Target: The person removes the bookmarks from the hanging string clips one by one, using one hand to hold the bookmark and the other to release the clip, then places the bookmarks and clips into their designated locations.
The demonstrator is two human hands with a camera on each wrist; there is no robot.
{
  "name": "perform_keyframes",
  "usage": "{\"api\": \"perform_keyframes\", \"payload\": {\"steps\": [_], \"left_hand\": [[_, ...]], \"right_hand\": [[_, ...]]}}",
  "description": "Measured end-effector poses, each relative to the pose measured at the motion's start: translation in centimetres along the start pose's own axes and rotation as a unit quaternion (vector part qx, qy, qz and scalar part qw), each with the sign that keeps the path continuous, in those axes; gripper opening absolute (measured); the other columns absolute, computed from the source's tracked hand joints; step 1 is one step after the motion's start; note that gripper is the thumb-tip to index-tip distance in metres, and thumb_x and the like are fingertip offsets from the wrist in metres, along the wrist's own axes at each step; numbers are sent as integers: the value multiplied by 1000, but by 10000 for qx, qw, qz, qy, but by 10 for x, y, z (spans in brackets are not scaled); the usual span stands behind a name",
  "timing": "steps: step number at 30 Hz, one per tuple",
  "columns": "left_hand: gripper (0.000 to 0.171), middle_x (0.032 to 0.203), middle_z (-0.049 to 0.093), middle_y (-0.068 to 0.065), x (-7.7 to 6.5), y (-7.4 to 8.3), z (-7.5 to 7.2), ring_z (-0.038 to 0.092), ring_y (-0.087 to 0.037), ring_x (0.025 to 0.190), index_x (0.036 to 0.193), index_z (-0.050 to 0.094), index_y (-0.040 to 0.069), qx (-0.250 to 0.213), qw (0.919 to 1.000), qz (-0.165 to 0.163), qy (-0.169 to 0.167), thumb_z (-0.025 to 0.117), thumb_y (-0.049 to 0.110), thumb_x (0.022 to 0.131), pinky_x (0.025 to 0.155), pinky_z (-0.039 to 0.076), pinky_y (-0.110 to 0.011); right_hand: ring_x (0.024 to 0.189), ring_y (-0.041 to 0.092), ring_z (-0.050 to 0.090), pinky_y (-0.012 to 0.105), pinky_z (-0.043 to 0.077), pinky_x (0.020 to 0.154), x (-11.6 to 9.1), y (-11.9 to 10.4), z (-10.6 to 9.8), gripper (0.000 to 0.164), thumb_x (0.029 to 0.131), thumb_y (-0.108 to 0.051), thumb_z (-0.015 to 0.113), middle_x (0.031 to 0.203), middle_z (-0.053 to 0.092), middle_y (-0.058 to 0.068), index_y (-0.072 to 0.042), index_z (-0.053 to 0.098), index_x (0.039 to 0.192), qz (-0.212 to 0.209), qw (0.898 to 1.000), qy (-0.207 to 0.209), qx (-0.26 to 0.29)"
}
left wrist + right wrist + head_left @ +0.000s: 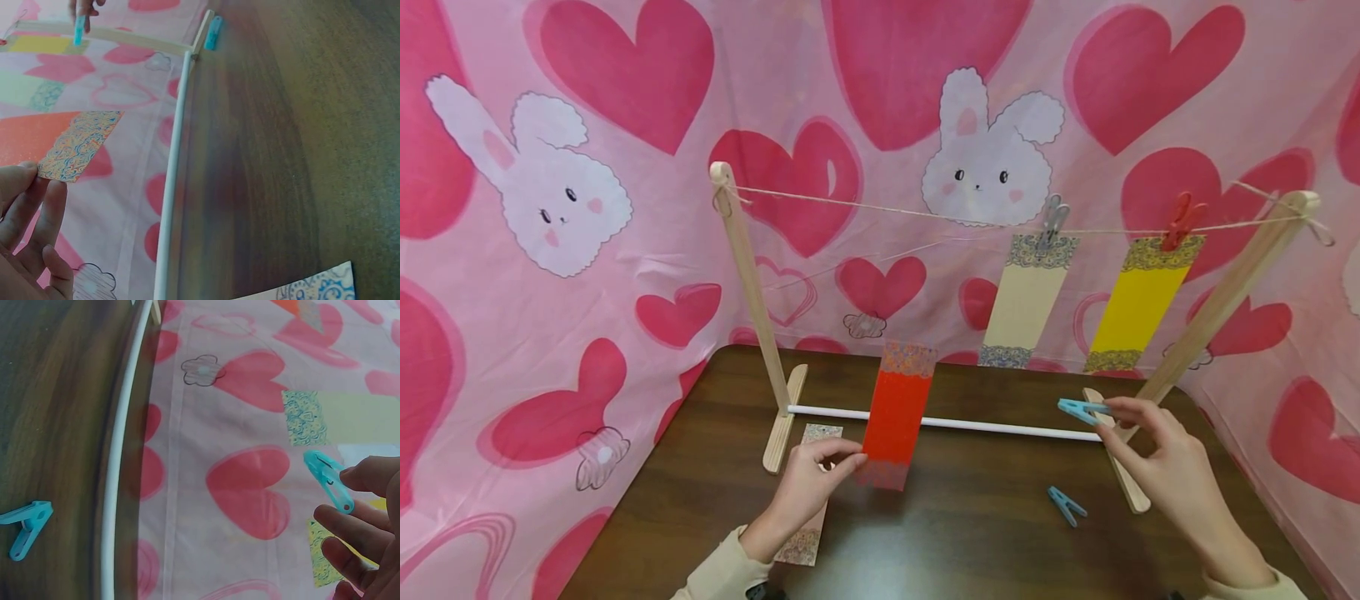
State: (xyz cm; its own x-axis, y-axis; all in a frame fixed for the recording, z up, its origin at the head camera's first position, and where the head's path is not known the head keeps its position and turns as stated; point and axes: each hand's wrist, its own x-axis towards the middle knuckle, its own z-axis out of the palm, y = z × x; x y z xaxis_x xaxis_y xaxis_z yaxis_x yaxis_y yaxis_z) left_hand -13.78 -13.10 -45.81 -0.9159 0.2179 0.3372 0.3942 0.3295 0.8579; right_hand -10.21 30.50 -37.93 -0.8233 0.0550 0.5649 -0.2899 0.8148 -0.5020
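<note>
My left hand (805, 487) pinches a red paper strip (895, 412) by its lower left edge and holds it upright above the table. The strip has patterned bands at both ends; the left wrist view shows the lower band (81, 147) close up. Between thumb and fingers of my right hand (1172, 467) is a light blue clothespin (1081, 410), near the stand's right post. A second blue clothespin (1066, 505) lies on the table below it. Another patterned paper strip (803, 542) lies behind my left hand, partly hidden by it.
A string (857, 202) runs between two wooden posts (748, 287) joined by a white rod (992, 426). From it hang a cream strip (1026, 304) under a grey clothespin (1054, 221) and a yellow strip (1142, 304) under a red clothespin (1182, 221). Behind is a pink heart-patterned cloth (872, 92).
</note>
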Motion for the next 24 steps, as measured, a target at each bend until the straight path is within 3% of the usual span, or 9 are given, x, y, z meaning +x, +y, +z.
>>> {"api": "perform_keyframes", "payload": {"steps": [7,11,14,19,24], "left_hand": [[9,93,79,7,-3,-2,1,65,-5,77,99,83,16,-10,10000,-60,7,81,14,91,71,52,-25],[8,92,79,4,-6,-5,2,63,-5,75,99,83,14,-69,10000,-43,-5,81,14,91,68,52,-24],[8,91,79,3,-9,-6,2,62,-4,74,98,83,14,-146,9998,-152,-36,81,15,91,67,51,-24],[7,90,78,3,-13,-6,3,60,-4,72,98,83,15,-208,9990,-374,-123,81,16,91,65,50,-23],[6,88,78,3,-16,-10,3,59,-4,71,97,82,14,-173,9984,-503,-205,81,15,91,64,49,-23]], "right_hand": [[94,-13,49,17,37,70,-6,6,0,35,87,-13,84,99,59,-37,-11,70,120,153,9997,-153,-71],[94,-15,49,18,37,70,-10,13,2,35,88,-14,84,100,61,-35,-13,70,120,263,9993,-242,-93],[96,-18,47,20,37,72,-12,17,4,35,87,-13,84,100,69,-24,-12,70,119,259,9993,-263,-78],[98,-21,48,19,38,77,-17,22,8,34,87,-12,84,105,77,6,-12,70,118,291,9991,-314,-58],[95,-22,47,14,38,75,-21,28,13,36,85,-7,84,105,76,15,-10,70,117,303,9991,-309,-46]]}}
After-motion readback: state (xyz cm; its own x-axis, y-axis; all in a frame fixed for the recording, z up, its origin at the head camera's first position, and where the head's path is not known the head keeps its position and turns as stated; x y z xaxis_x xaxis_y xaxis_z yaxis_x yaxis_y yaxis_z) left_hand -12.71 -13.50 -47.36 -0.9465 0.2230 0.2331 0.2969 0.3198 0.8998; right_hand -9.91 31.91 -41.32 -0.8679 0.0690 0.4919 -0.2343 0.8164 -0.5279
